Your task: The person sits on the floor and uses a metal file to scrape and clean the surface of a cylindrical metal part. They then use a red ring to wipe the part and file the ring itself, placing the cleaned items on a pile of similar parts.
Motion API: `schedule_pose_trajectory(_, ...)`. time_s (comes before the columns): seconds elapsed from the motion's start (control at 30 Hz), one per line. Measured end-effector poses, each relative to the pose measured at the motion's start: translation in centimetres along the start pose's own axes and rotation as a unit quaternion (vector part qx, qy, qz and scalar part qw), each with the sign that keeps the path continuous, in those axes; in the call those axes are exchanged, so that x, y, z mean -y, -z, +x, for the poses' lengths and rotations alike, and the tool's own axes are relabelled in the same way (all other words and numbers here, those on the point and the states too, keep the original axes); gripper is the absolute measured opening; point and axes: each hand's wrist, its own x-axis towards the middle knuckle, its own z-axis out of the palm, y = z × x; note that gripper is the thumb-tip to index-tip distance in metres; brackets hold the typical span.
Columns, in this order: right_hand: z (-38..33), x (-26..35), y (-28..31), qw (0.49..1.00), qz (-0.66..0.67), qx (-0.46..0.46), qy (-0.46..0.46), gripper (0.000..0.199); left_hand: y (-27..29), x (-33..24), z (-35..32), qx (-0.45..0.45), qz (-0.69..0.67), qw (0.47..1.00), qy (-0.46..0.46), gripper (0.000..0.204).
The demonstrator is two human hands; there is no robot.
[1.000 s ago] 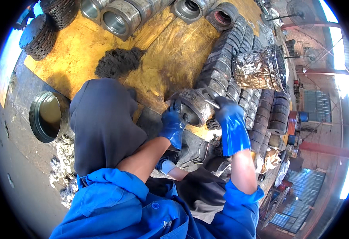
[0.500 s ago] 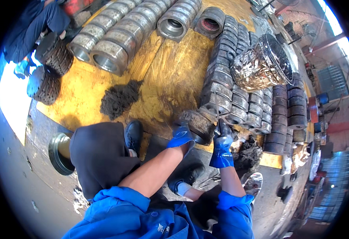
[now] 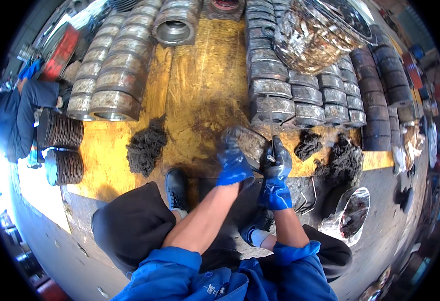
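Observation:
In a dirty blue glove, my left hand (image 3: 232,161) is closed on the left side of a greasy, worn metal block (image 3: 250,144). The block sits tilted at the front of the yellow work surface; my hands cover its near side. My right hand (image 3: 278,161), gloved too, is closed around a thin metal rod tool (image 3: 270,120). Its shaft points away from me along the block's right edge. Just beyond stand rows of similar metal blocks (image 3: 271,108) with round bores. The fingers of my left hand are slightly blurred.
Dark fibrous clumps lie left (image 3: 147,148) and right (image 3: 345,158). A grimy bucket (image 3: 320,37) rests on the right-hand rows. Bored cylinders (image 3: 114,95) line the left. Stacked dark ribbed discs (image 3: 63,167) stand near another person's leg (image 3: 24,115). A bag (image 3: 348,215) is on the floor.
My view has turned and tilted, shifting the whole scene. Both hands stay at the block, and the rod tool remains in my right hand. The block now looks more tilted.

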Motion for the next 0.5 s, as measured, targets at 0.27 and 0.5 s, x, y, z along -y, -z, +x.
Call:
schedule_pose_trajectory(0.27,-7.3,4.3,-2.5,0.915,0.296,-0.097,-0.257,0.037,-11.9,-8.2,4.6,-0.039,0.784,0.602,0.143,0.066)
schedule_pose_trajectory(0.5,-7.2,6.6,-1.6,0.756,0.530,-0.155,-0.351,0.040,-9.4,-2.4,-3.1,-0.104,0.704,0.688,-0.141,0.049)
